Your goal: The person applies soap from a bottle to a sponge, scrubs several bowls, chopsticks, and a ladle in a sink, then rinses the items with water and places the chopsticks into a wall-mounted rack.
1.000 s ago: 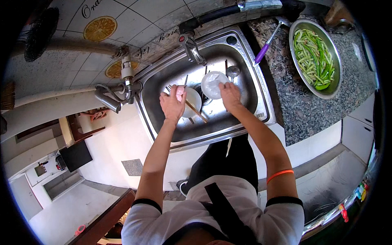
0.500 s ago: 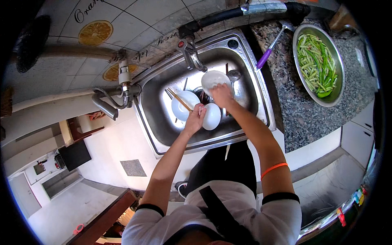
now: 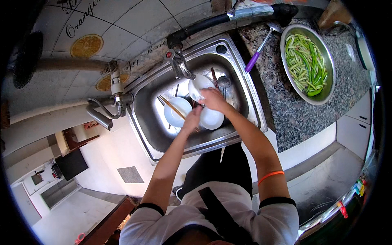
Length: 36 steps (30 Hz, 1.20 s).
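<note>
Left hand (image 3: 192,119) (grip can't be told) got brought closer to right hand (image 3: 214,100), whose gripped bowl (image 3: 197,86) is best kept tilted.

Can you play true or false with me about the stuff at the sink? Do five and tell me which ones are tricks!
1. The right hand holds a tilted white bowl near the faucet. True.
2. The metal bowl of green vegetables is in the sink. False: it's on the stone counter.
3. The purple-handled utensil is on the counter. True.
4. The orange band is on the left arm. False: it's on the right arm.
5. Chopsticks cross another white dish. True.
</note>
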### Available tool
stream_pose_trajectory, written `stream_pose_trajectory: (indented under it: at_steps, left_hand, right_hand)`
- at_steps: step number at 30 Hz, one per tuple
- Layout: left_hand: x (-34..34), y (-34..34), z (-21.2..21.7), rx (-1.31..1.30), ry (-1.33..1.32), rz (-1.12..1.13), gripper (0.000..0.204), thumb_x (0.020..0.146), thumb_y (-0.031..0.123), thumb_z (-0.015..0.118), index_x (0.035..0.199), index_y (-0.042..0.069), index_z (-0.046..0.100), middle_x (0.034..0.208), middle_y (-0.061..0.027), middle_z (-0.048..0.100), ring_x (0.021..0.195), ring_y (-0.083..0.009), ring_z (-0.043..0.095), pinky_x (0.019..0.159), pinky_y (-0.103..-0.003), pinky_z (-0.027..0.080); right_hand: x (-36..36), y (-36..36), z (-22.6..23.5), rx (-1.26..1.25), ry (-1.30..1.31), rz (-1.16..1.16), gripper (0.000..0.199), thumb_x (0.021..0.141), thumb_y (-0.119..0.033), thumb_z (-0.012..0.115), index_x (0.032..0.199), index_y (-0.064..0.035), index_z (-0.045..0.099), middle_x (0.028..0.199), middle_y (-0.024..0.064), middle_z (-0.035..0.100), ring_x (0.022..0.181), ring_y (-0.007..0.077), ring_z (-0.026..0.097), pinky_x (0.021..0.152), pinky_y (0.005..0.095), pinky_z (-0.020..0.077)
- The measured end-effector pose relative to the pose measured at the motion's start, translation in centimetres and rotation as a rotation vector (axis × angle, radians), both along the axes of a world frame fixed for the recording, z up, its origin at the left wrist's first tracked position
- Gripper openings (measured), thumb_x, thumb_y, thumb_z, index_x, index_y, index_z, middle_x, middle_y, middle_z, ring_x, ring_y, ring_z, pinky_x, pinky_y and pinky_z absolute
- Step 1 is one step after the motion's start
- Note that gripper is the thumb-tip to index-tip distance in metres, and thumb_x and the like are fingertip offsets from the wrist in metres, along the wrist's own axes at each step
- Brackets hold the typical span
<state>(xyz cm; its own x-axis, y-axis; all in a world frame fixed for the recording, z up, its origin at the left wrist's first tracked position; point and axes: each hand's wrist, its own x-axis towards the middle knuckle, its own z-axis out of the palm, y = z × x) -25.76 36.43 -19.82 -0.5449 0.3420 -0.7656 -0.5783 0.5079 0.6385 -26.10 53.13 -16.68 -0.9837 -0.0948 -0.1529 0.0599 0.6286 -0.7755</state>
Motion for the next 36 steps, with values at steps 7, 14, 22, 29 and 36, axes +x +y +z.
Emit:
stream_pose_trajectory:
  at_steps: [7, 14, 22, 29, 36]
  left_hand:
    - [-2.6, 1.2, 5.1, 0.220, 0.014, 0.514, 0.068, 0.072, 0.058, 0.044, 0.122, 0.018, 0.023, 0.117, -0.0100, 0.034, 0.105, -0.0263, 0.034, 0.076, -0.045, 0.034]
    - [-2.9, 1.3, 3.3, 0.086, 0.493, 0.528, 0.051, 0.080, 0.045, 0.042, 0.116, 0.010, 0.032, 0.098, -0.0104, 0.044, 0.087, -0.0164, 0.043, 0.070, -0.026, 0.038]
    - [-4.1, 2.6, 8.7, 0.002, 0.101, 0.365, 0.055, 0.077, 0.042, 0.047, 0.118, 0.012, 0.029, 0.089, -0.0101, 0.049, 0.074, -0.0176, 0.048, 0.052, -0.032, 0.043]
    - [-2.6, 2.3, 3.2, 0.103, 0.177, 0.622, 0.048, 0.077, 0.023, 0.040, 0.122, 0.018, 0.023, 0.096, -0.0119, 0.046, 0.080, -0.0202, 0.049, 0.052, -0.037, 0.045]
    - [-3.3, 4.0, 4.3, 0.036, 0.150, 0.633, 0.042, 0.081, 0.033, 0.042, 0.118, 0.017, 0.030, 0.099, -0.0100, 0.047, 0.084, -0.0189, 0.049, 0.061, -0.031, 0.043]
  right_hand:
    - [1.8, -3.8, 1.7, 0.035, 0.140, 0.116, 0.023, 0.066, -0.009, 0.053, 0.088, -0.0052, 0.053, 0.088, 0.0087, 0.055, 0.084, 0.0243, 0.050, 0.072, 0.0344, 0.0371]
    - [0.5, -5.9, 2.6, -0.746, -0.367, -0.442, 0.035, 0.067, -0.008, 0.051, 0.102, -0.0037, 0.047, 0.085, 0.0104, 0.055, 0.072, 0.0226, 0.055, 0.066, 0.0293, 0.0432]
    - [2.3, 0.9, -1.4, 0.254, 0.467, 0.377, 0.030, 0.068, -0.011, 0.045, 0.096, -0.0153, 0.051, 0.096, 0.0060, 0.051, 0.097, 0.0217, 0.044, 0.084, 0.0321, 0.0353]
    - [2.6, -0.9, 0.7, -0.198, 0.291, 0.285, 0.040, 0.066, 0.003, 0.042, 0.105, -0.0081, 0.044, 0.105, 0.0138, 0.049, 0.096, 0.0309, 0.046, 0.082, 0.0364, 0.0380]
    - [0.8, 0.1, 0.3, -0.200, 0.098, 0.271, 0.034, 0.065, 0.000, 0.046, 0.098, -0.0069, 0.050, 0.093, 0.0152, 0.054, 0.094, 0.0309, 0.047, 0.079, 0.0372, 0.0379]
